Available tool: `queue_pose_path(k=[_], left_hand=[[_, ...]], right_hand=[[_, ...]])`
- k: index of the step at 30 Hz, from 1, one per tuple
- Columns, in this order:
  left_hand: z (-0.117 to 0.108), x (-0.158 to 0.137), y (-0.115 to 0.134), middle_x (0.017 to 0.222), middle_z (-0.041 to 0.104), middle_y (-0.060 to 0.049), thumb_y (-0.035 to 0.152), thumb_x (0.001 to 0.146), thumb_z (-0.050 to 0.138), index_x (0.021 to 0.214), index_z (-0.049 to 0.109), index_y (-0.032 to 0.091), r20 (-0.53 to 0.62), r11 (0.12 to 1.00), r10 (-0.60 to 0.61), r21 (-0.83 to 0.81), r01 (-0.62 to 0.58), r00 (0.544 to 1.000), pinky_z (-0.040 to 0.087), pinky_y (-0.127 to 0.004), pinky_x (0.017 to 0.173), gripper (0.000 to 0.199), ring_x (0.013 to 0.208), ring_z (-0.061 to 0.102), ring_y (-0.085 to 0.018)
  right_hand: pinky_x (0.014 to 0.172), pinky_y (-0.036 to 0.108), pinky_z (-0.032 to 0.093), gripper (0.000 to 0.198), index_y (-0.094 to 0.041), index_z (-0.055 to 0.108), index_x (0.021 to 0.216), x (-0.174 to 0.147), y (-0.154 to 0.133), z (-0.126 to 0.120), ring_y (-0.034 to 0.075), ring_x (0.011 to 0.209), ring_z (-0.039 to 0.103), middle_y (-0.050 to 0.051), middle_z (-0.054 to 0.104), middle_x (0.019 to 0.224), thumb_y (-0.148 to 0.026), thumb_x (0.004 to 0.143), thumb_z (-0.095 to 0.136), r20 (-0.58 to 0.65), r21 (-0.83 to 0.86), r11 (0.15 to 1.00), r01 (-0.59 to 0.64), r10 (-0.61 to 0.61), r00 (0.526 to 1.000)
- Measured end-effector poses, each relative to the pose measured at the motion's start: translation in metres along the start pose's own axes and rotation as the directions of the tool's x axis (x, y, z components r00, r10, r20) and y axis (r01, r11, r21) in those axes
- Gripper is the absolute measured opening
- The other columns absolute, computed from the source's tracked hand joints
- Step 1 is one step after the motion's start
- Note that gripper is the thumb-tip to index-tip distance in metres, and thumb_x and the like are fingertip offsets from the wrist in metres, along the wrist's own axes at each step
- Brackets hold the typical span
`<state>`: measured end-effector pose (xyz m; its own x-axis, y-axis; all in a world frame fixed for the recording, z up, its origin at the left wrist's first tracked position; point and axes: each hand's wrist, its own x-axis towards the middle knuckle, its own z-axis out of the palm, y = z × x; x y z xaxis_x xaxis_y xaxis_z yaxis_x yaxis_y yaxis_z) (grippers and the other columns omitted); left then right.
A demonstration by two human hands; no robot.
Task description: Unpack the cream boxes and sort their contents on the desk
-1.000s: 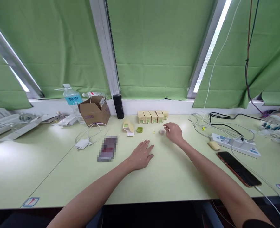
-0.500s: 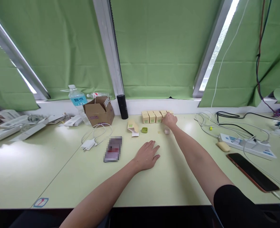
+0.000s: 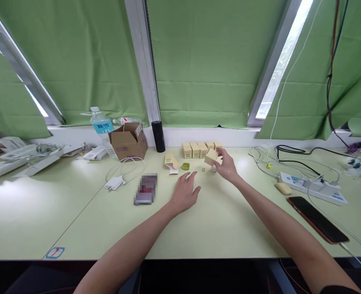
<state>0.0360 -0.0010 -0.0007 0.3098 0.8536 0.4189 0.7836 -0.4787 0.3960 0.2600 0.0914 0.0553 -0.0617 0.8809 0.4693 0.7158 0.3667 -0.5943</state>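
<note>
Pinched between the thumb and fingers of my right hand (image 3: pixel 227 165) is a small cream box (image 3: pixel 211 157), tilted and lifted in front of a row of several like boxes (image 3: pixel 195 150) by the wall. Partly covered by the held box, a small pale item (image 3: pixel 213 168) sits on the table. My left hand (image 3: pixel 185 192) has its fingers spread over the table and holds nothing. Beyond its fingertips are a small green container (image 3: pixel 185 166), a tiny yellowish piece (image 3: pixel 203 169) and an opened cream box (image 3: pixel 171 162) with its flap out.
Left of my hands lie a blurred-out phone-like rectangle (image 3: pixel 145 189), a white charger (image 3: pixel 115 182) with its cable, a brown carton (image 3: pixel 128 142) and a black cylinder (image 3: pixel 158 136). To the right are a power strip (image 3: pixel 313 188), a beige oval object (image 3: pixel 283 188) and a phone (image 3: pixel 317 219).
My right hand has drawn back from the row toward me, bringing a cream box with it. My left hand has shifted slightly left and forward, fingers now raised a little.
</note>
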Motion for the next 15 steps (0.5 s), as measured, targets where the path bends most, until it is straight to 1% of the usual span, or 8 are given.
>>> queue_pose_path(k=[2, 4, 6, 8, 10, 12, 13, 15], left_hand=[[0.001, 0.000, 0.001, 0.152, 0.049, -0.019, 0.037, 0.096, 0.056, 0.156, 0.026, 0.019, -0.020, 0.997, -0.038, -0.068, 0.036, 0.999, 0.035, -0.056, 0.117, 0.069, 0.151, 0.031, -0.034], [0.002, 0.001, 0.002, 0.158, 0.042, -0.019, 0.039, 0.092, 0.063, 0.157, 0.022, 0.021, -0.011, 0.988, -0.058, -0.143, 0.056, 0.998, 0.037, -0.055, 0.117, 0.079, 0.150, 0.033, -0.035], [0.002, 0.002, 0.001, 0.151, 0.050, -0.017, 0.039, 0.089, 0.067, 0.152, 0.032, 0.022, 0.036, 0.976, -0.070, -0.206, 0.076, 0.997, 0.042, -0.052, 0.113, 0.074, 0.143, 0.044, -0.034], [0.001, 0.004, -0.001, 0.136, 0.062, -0.013, 0.036, 0.087, 0.068, 0.139, 0.047, 0.022, 0.089, 0.958, -0.091, -0.263, 0.111, 0.992, 0.048, -0.048, 0.106, 0.058, 0.129, 0.057, -0.032], [0.000, 0.006, -0.002, 0.126, 0.067, -0.009, 0.034, 0.087, 0.068, 0.129, 0.053, 0.023, 0.103, 0.941, -0.133, -0.300, 0.158, 0.986, 0.052, -0.045, 0.100, 0.046, 0.119, 0.063, -0.029], [-0.001, 0.006, -0.003, 0.126, 0.067, -0.009, 0.033, 0.087, 0.068, 0.130, 0.052, 0.023, 0.061, 0.940, -0.166, -0.291, 0.176, 0.984, 0.053, -0.044, 0.099, 0.046, 0.118, 0.063, -0.028], [-0.001, 0.005, -0.002, 0.127, 0.067, -0.009, 0.032, 0.088, 0.069, 0.131, 0.051, 0.024, 0.027, 0.950, -0.161, -0.265, 0.163, 0.987, 0.053, -0.045, 0.101, 0.048, 0.120, 0.062, -0.029], [0.000, 0.003, 0.000, 0.131, 0.064, -0.010, 0.030, 0.088, 0.069, 0.134, 0.050, 0.024, -0.038, 0.978, -0.093, -0.193, 0.084, 0.995, 0.051, -0.047, 0.103, 0.049, 0.124, 0.059, -0.030]], right_hand=[[0.098, 0.045, 0.052, 0.062, -0.025, 0.041, 0.142, -0.031, -0.006, 0.000, 0.027, 0.116, 0.061, 0.012, 0.060, 0.137, -0.018, 0.084, 0.061, 0.087, 0.146, 0.987, 0.066, -0.079, 0.993], [0.095, 0.044, 0.054, 0.058, -0.027, 0.043, 0.138, -0.056, -0.013, 0.005, 0.024, 0.112, 0.063, 0.012, 0.062, 0.135, -0.016, 0.084, 0.060, 0.203, 0.279, 0.958, 0.071, -0.131, 0.970], [0.094, 0.042, 0.056, 0.055, -0.026, 0.046, 0.135, -0.072, -0.018, 0.012, 0.023, 0.117, 0.062, 0.011, 0.062, 0.133, -0.012, 0.083, 0.059, 0.299, 0.373, 0.926, 0.052, -0.173, 0.939], [0.096, 0.042, 0.056, 0.054, -0.026, 0.047, 0.132, -0.079, -0.022, 0.018, 0.023, 0.122, 0.061, 0.011, 0.062, 0.132, -0.011, 0.082, 0.058, 0.352, 0.427, 0.904, 0.015, -0.181, 0.918], [0.098, 0.043, 0.055, 0.053, -0.026, 0.045, 0.134, -0.082, -0.023, 0.020, 0.023, 0.125, 0.061, 0.012, 0.062, 0.133, -0.013, 0.084, 0.060, 0.364, 0.466, 0.884, -0.034, -0.156, 0.918], [0.100, 0.044, 0.055, 0.052, -0.028, 0.043, 0.136, -0.083, -0.025, 0.019, 0.023, 0.127, 0.061, 0.013, 0.061, 0.136, -0.020, 0.088, 0.061, 0.345, 0.493, 0.866, -0.083, -0.107, 0.933], [0.100, 0.044, 0.055, 0.051, -0.028, 0.042, 0.137, -0.085, -0.026, 0.017, 0.023, 0.126, 0.062, 0.013, 0.061, 0.136, -0.025, 0.090, 0.061, 0.331, 0.491, 0.865, -0.103, -0.075, 0.941], [0.097, 0.044, 0.056, 0.050, -0.029, 0.041, 0.139, -0.089, -0.031, 0.014, 0.024, 0.118, 0.066, 0.013, 0.064, 0.132, -0.030, 0.092, 0.060, 0.315, 0.449, 0.885, -0.124, -0.027, 0.949]])
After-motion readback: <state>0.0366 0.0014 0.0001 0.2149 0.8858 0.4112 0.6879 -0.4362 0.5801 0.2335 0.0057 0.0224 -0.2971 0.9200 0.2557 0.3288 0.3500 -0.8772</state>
